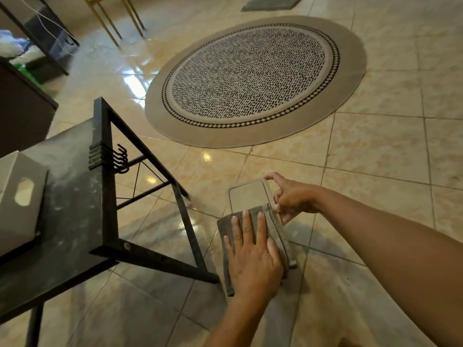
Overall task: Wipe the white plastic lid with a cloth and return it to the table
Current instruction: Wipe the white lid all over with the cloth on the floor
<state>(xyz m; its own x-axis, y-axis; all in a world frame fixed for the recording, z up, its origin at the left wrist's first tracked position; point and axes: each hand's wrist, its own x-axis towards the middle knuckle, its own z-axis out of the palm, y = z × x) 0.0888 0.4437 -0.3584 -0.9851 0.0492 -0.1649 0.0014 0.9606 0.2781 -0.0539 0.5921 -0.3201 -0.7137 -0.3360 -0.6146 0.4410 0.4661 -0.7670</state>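
The white plastic lid (248, 196) is a rounded rectangle held in the air over the tiled floor, right of the table. My right hand (292, 197) pinches its right edge. A grey-brown folded cloth (275, 229) covers the lid's near half. My left hand (253, 256) lies flat on the cloth, fingers spread, pressing it against the lid. Only the lid's far part shows beyond the cloth.
A dark, dusty table (70, 209) with a black metal frame and side hooks (120, 159) stands at left, with a white box (20, 199) on it. A round patterned rug (253, 78) lies on the glossy tiled floor ahead. Dark furniture stands far left.
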